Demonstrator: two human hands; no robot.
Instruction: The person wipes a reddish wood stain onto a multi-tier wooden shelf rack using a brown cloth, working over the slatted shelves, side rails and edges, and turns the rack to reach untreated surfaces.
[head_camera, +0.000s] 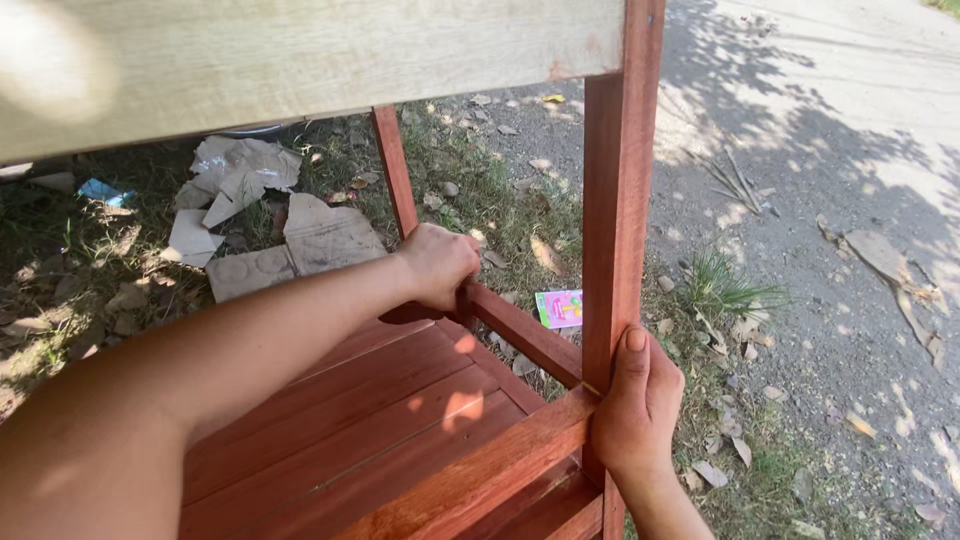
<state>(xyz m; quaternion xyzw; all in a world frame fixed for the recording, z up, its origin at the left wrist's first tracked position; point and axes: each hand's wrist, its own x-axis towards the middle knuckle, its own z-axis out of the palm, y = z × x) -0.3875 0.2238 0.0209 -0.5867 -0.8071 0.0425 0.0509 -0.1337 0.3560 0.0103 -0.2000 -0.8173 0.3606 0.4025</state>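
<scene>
A red-brown wooden table frame stands outdoors, with a pale plywood top (300, 60) above and a slatted lower shelf (390, 420) below. My left hand (438, 265) reaches under the top and grips the far corner, where the side rail (525, 335) meets the back leg (395, 170). My right hand (635, 400) wraps around the near front leg (617, 200) at the height of the shelf's front rail, thumb pointing up along the leg.
Torn cardboard pieces (250, 215) and dry leaves lie on the grass behind the table. A small pink and green wrapper (560, 308) lies beside the side rail. To the right runs a gravel path (840, 150) with twigs and a grass tuft (725, 285).
</scene>
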